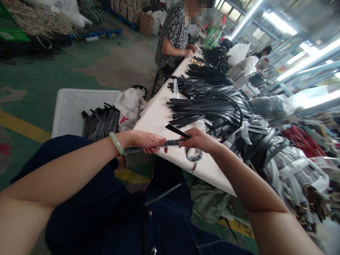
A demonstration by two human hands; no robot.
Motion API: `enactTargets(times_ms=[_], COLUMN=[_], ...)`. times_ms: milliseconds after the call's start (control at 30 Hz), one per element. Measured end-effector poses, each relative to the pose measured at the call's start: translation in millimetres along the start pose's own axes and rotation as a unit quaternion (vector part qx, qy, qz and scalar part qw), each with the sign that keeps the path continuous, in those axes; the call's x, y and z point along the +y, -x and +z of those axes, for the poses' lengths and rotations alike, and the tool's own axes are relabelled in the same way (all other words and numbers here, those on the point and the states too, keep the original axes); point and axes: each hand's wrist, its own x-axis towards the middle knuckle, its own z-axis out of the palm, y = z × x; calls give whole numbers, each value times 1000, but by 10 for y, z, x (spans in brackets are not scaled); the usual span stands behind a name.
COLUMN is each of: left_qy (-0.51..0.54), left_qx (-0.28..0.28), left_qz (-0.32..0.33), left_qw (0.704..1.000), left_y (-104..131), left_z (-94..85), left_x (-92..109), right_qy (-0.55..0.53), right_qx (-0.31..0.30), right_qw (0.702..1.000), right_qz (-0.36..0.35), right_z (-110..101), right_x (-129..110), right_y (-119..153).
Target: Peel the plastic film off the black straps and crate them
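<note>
My left hand (pixel 149 141), with a pale bangle on its wrist, is closed around a dark strap (pixel 172 142) partly covered in clear film. The strap runs across to my right hand (pixel 195 139), whose fingers pinch it near the table edge. A black strap end (pixel 175 130) sticks out up and left from my right hand. Below that hand hangs a loop of film-wrapped strap (pixel 193 154). Bundles of black straps (pixel 202 108) lie on the white table (pixel 151 122) just beyond my hands.
At the left stands a white bin (pixel 71 106) holding wrapped straps, beside a white plastic bag (pixel 130 102). A person in a patterned shirt (pixel 172 35) sits farther along the table. Film-wrapped straps (pixel 289 170) are heaped at the right.
</note>
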Motion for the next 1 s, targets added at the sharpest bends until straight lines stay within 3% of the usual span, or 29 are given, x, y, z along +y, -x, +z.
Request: enactTargets(times_ms=[133, 233, 333, 400, 500, 567, 633, 733, 833, 900, 1000], left_qy=[26, 29, 2, -56, -168, -221, -288, -393, -414, -408, -430], left_qx=[-39, 7, 49, 45, 13, 63, 149, 213, 228, 243, 257], left_qz=[39, 66, 93, 70, -46, -98, -90, -55, -24, -3, 9], left_qw=[998, 997, 994, 995, 985, 968, 942, 893, 881, 880, 865], left_y=[-166, -291, -266, -129, 132, 222, 196, 32, -23, 102, 504], left_z=[96, 218, 249, 154, -95, -221, -252, -147, -21, 7, -12], left_x=[19, 43, 70, 84, 75, 45, 16, -1, 18, 45, 107], right_qy=[11, 27, 41, 66, 114, 195, 311, 394, 412, 449, 491], right_qx=[-19, -12, -14, 4, 73, 103, 147, 170, 88, 66, 98], right_qw=[1000, 999, 997, 997, 991, 975, 938, 892, 888, 879, 857], right_qz=[-16, -33, -58, -49, -11, -14, -43, -140, -187, -146, -123], right_z=[153, 364, 469, 359, -13, -222, -260, 20, 406, 554, 592], right_x=[-36, -78, -62, -9, 96, 138, 125, 8, -139, -211, -306], right_y=[-54, -70, -82, -63, 27, 96, 121, 20, -168, -243, -239])
